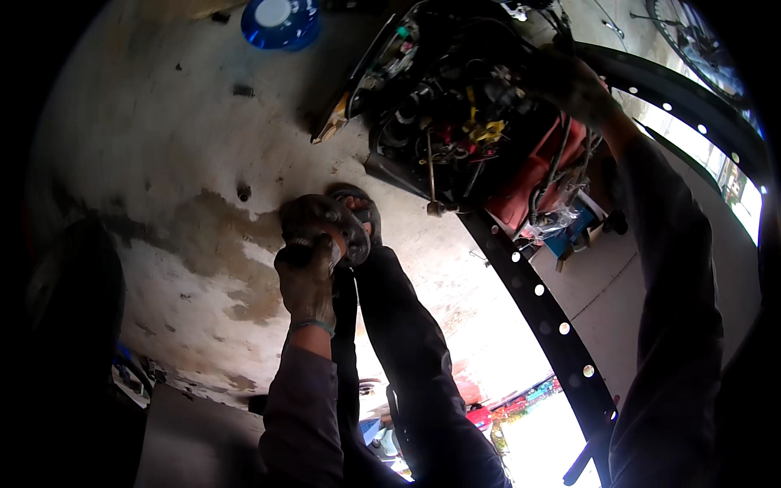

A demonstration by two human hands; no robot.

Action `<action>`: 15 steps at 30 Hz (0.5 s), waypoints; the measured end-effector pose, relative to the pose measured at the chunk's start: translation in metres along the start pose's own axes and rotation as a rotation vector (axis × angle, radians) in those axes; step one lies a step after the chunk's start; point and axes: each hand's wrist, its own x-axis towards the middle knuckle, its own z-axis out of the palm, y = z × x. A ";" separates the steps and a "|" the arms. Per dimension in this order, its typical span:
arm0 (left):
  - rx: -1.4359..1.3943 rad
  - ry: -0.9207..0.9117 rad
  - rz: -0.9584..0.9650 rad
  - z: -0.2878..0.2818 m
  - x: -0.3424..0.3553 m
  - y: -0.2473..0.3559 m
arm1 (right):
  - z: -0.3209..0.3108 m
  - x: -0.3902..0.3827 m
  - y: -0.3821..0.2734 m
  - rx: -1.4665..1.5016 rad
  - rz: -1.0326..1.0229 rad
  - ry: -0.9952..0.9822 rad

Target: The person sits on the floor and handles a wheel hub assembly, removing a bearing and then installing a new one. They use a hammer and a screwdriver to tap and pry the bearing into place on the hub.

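Dark tray (394,177), far right: jumbled gear (486,130) inside. Round flanged metal part (355,236), nearer, left: loose, fitted to nothing yet, gripped in my left hand (307,281). My right hand (584,93): tray's right side; shadowed, can't tell its grip.

I see dim floor (154,138), dark at left edge. Too-bright white glare at lower right edge. Machine parts (486,130) lost in shadow. Black, bendy picture rim.
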 end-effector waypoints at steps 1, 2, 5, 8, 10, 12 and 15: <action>-0.004 -0.015 0.004 0.005 -0.001 0.004 | -0.008 0.019 -0.002 -0.050 -0.038 0.019; -0.014 -0.014 0.005 0.009 -0.005 0.009 | 0.003 0.032 -0.021 -0.175 -0.024 0.018; -0.017 0.039 0.026 0.009 -0.010 0.015 | 0.052 0.074 -0.085 -0.321 0.236 -0.071; -0.004 -0.101 0.076 0.015 0.000 0.006 | 0.077 0.043 -0.088 -0.341 0.319 0.014; -0.060 -0.131 0.081 0.017 0.002 0.001 | 0.087 0.014 -0.105 -0.273 0.230 0.148; -0.047 -0.039 0.095 0.007 0.008 -0.008 | 0.092 0.005 -0.094 0.122 0.161 0.351; -0.005 -0.079 0.086 0.008 0.010 -0.009 | 0.104 -0.048 -0.022 0.129 0.626 0.825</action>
